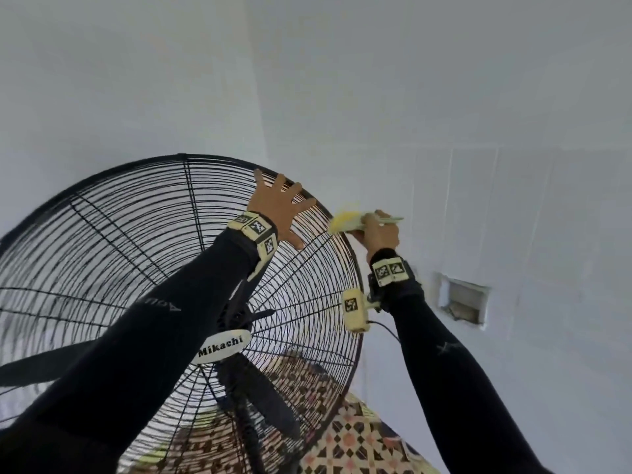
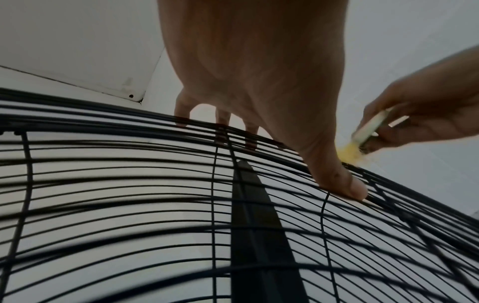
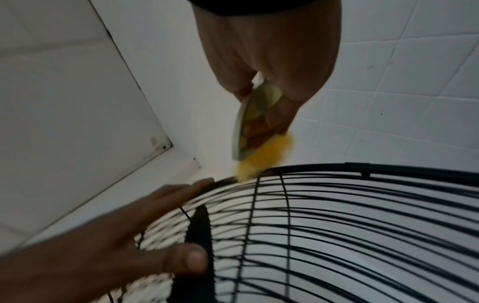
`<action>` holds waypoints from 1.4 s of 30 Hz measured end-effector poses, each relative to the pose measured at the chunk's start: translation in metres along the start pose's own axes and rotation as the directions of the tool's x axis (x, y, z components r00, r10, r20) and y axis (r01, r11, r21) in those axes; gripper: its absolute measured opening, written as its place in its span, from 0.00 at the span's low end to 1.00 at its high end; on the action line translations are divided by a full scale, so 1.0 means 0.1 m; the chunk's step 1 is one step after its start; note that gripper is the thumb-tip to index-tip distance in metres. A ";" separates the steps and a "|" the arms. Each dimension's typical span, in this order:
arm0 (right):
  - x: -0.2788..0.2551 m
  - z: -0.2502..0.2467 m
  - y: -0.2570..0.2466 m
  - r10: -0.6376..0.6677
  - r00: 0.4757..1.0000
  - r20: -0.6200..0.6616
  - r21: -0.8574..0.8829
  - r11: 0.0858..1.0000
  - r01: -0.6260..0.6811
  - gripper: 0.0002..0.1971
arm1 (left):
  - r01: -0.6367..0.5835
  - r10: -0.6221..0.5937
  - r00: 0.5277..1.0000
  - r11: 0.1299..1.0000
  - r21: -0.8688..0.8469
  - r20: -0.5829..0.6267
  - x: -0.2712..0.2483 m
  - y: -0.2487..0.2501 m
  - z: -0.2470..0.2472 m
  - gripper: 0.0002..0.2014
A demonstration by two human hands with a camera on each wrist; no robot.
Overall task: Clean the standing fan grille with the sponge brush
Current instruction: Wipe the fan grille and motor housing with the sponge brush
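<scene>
Reaching up from below, the left hand (image 1: pixel 278 208) lies flat on the upper right part of the black fan grille (image 1: pixel 136 234), fingers spread wide and straight, thumb (image 2: pixel 344 184) pressed on the wires. Its dark-sleeved arm crosses the front of the fan. Just beside it, the right hand (image 1: pixel 379 230) is raised at the grille's rim, fingers curled tight round the pale handle of the sponge brush (image 3: pixel 259 131). The brush's yellow sponge end (image 3: pixel 249 168) touches the outer rim wire.
</scene>
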State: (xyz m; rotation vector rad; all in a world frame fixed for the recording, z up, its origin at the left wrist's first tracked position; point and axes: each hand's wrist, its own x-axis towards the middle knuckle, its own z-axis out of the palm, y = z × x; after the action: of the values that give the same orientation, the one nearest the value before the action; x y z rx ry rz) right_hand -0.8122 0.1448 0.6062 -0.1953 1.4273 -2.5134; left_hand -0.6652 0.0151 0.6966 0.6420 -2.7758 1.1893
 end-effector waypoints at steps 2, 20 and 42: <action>-0.02 -0.02 0.00 0.051 0.994 0.099 -0.035 0.998 -0.047 0.07 | 0.008 -0.008 1.000 1.000 0.008 0.001 0.03 -0.01 0.02 0.56; -0.65 0.04 0.61 -0.342 0.933 0.112 -0.200 0.912 0.358 0.19 | 0.100 -0.113 0.983 0.991 -0.092 -0.147 -0.30 -0.28 0.30 0.61; -1.48 0.04 1.04 -0.387 0.779 0.494 -0.262 0.787 0.558 0.07 | 0.395 -0.440 0.894 0.864 -0.310 -0.086 -1.09 -0.79 0.40 0.70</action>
State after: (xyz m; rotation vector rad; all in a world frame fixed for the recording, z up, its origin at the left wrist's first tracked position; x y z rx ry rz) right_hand -0.6534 0.1307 0.5196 -1.2531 1.8462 -2.2632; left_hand -0.5302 -0.0231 0.6993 1.0052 -2.4292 0.6997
